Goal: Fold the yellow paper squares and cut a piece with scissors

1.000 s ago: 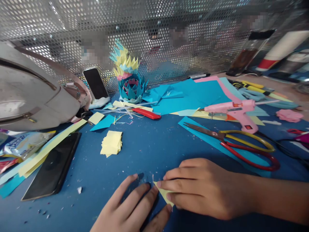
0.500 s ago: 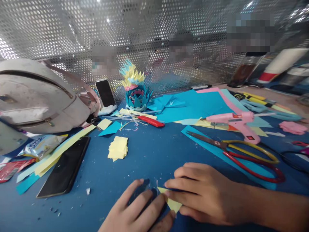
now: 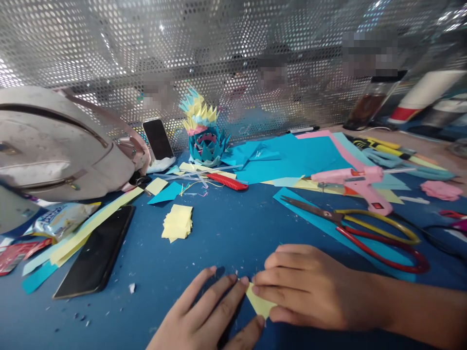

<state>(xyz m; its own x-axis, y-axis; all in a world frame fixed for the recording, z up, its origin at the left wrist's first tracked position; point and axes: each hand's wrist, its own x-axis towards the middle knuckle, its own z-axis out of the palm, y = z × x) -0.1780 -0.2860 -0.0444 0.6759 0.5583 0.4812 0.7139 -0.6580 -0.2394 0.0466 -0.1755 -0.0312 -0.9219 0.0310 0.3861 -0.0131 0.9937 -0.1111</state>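
Note:
On the blue table in front of me lies a small folded piece of yellow paper. My right hand presses on its right side, the fingers close together, with part of the paper hidden beneath them. My left hand rests with fingers spread; one fingertip meets the paper's top corner and the thumb touches its lower edge. A little stack of yellow paper squares sits farther back on the left. Large scissors with one yellow and one red handle lie beyond my right hand, on a blue paper strip.
A pink glue gun, a red cutter and blue paper sheets lie behind. A folded-paper model stands by the perforated metal panel. At left are a backpack, a black phone and paper strips.
My left fingertip has slid up from the paper's middle to its top corner. My right hand stays pressed on the paper, which now shows a blunter top.

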